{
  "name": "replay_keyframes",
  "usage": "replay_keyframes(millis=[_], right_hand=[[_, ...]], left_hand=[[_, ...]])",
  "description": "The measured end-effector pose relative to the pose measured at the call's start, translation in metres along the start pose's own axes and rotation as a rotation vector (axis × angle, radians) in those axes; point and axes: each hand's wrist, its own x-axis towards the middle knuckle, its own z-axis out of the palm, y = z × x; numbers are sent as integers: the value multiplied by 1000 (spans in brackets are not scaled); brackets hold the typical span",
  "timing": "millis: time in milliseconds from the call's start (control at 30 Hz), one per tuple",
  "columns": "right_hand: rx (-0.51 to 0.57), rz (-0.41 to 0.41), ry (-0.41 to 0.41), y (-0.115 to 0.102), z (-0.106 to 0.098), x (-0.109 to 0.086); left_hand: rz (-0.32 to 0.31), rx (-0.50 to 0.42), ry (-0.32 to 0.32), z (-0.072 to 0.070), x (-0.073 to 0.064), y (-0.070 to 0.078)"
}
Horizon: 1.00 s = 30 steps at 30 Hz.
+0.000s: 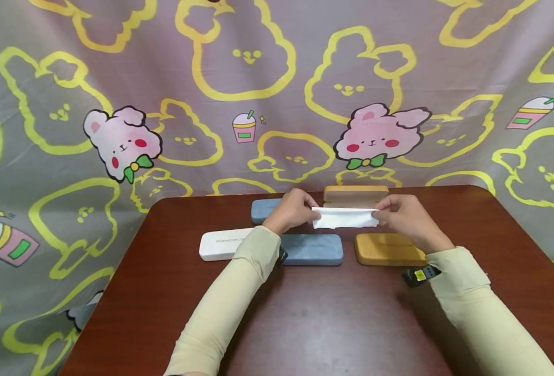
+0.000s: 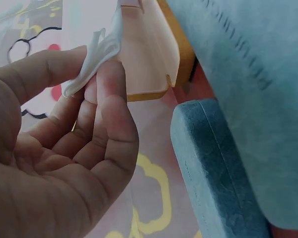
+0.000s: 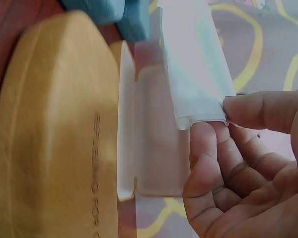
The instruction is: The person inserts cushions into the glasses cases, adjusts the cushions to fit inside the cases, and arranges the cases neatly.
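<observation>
A folded white cloth [image 1: 345,218] is stretched level between both hands, above the table in front of an open yellow case [image 1: 356,195]. Its left end is pinched between thumb and fingers of my left hand [image 1: 294,210]; the layered folds show in the left wrist view, where the hand [image 2: 84,134] is close up. On the other end, my right hand [image 1: 406,219] pinches the cloth's corner [image 3: 196,64]. The open case's pale lining [image 3: 161,134] appears behind the cloth in the right wrist view. Part of the case is hidden by the cloth.
A closed yellow case [image 1: 387,249] lies under the right hand. Below the left forearm are a blue case [image 1: 312,248] and a white case [image 1: 220,244]. Another blue case [image 1: 264,210] sits farther back. A patterned curtain [image 1: 277,104] hangs behind the brown table [image 1: 333,318].
</observation>
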Motion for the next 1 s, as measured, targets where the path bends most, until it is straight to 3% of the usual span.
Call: replay_keyframes(millis=[233,600,1000], right_hand=[[-68,28,17,8,-10,15],[-37,68,16,29,-14,31],[-103,114,43,40,-15,43]], left_hand=[[6,74,37,7,23,8],[58,262,146,30,45,5],[23,367,151,49,58,12]])
